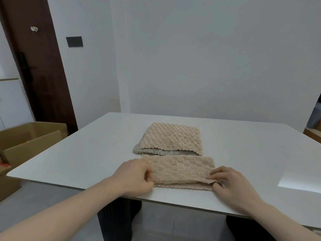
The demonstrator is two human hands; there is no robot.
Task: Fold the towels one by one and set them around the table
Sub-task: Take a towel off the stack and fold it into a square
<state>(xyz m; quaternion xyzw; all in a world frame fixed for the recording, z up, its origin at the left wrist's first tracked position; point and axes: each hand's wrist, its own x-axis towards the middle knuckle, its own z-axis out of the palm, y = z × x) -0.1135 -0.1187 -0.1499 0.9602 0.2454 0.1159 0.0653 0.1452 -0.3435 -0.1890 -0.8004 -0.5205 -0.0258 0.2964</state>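
Observation:
A beige bumpy towel (180, 172) lies folded into a long strip near the front edge of the white table (83, 153). My left hand (133, 178) pinches its left end. At its right end my right hand (231, 186) grips the near corner, fingers curled around the layers. Just behind the strip lies a stack of towels (171, 139): a beige one on top, with a grey one showing under its left and front edges.
Open cardboard boxes (29, 141) stand on the floor left of the table. A dark wooden door (34, 66) is at the back left, and a white wall lies behind the table. A patch of bright light (300, 181) falls on the table's right side.

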